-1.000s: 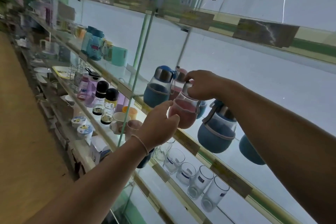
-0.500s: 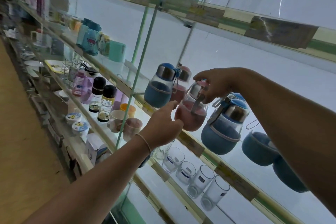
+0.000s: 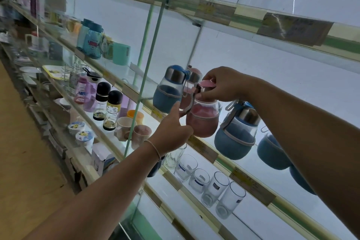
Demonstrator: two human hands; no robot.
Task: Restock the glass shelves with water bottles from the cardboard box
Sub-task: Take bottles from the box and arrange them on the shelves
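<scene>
Both hands are raised to the middle glass shelf (image 3: 204, 147) and both are closed on the same pink bottle (image 3: 202, 121). The left hand (image 3: 171, 132) holds the bottle at its lower left side, with the thumb up near the grey carry loop (image 3: 188, 106). The right hand (image 3: 222, 85) comes from the right and pinches the pink cap (image 3: 206, 83) from above with the fingertips. The bottle is upright, at the front edge of the shelf; I cannot tell if its base already touches the glass. A thin band (image 3: 155, 149) is around the left wrist.

Just right of the pink bottle stands a blue bottle (image 3: 234, 138) with a steel collar, and further right two more blue ones are partly hidden behind the right arm. Left of it stands another blue bottle (image 3: 168, 90), and behind that one a second pink bottle (image 3: 193, 76) is partly visible.

On the shelf below, a row of clear drinking glasses (image 3: 214, 185) stands under the hands. Each glass has a small label and they look empty. Further left on a lower shelf are some mugs (image 3: 134, 124), two small bottles with black caps (image 3: 108, 107) and a purple bottle (image 3: 85, 91).

The shelves have glass plates with paper price strips at the front edge and a white wall behind. Far to the left, the upper shelf carries teal cups (image 3: 120, 53), and plates (image 3: 29, 70) lie lower. The floor (image 3: 25, 171) at the left is brown.
</scene>
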